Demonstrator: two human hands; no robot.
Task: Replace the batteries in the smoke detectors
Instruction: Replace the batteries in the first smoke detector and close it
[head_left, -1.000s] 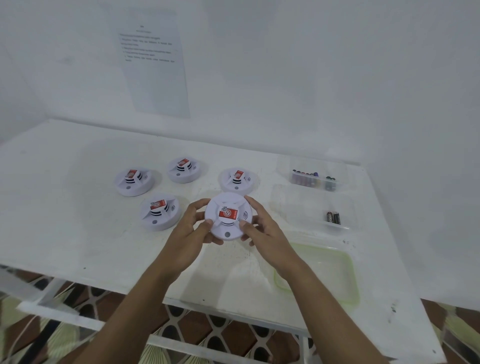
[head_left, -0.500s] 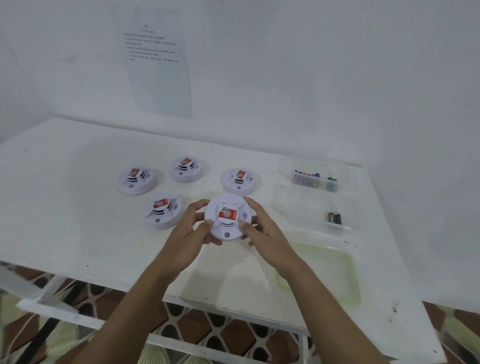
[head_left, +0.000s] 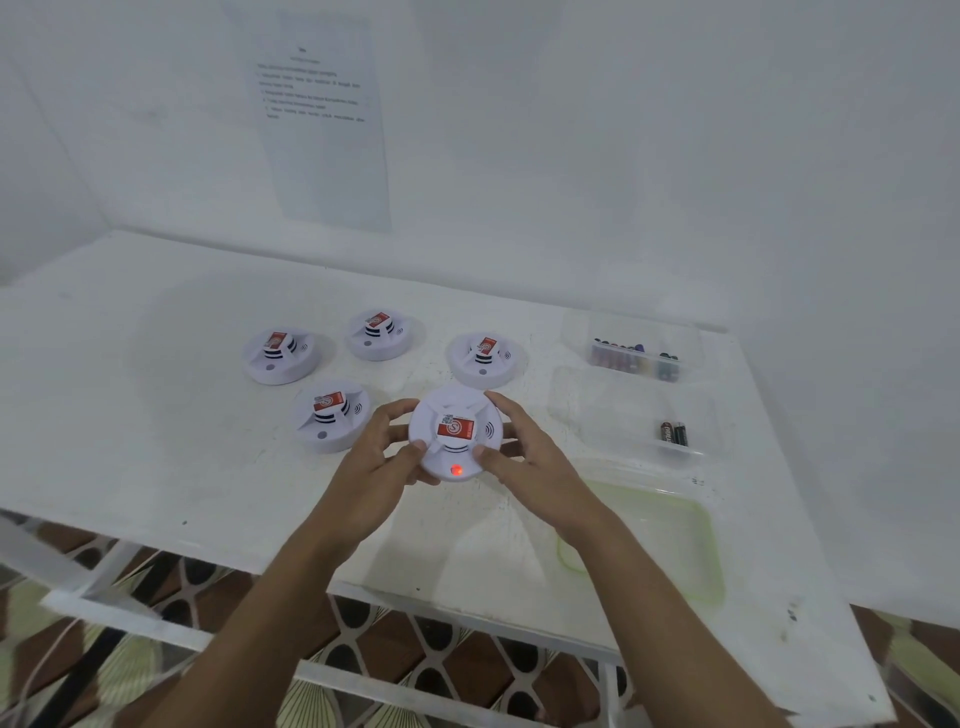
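Left hand (head_left: 376, 460) and right hand (head_left: 532, 460) curl their fingers round the rim of the smoke detector (head_left: 454, 434), red light lit, at the table's (head_left: 156, 415) front-centre; a twist on this thin rim grip may slip, knocking it into the neighbouring detector (head_left: 332, 414).

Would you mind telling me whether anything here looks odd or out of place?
One thing stands out: the smoke detector held between the left hand and right hand has a red light glowing on its near edge, while the four detectors on the table show none. Nothing looks spilled or broken.
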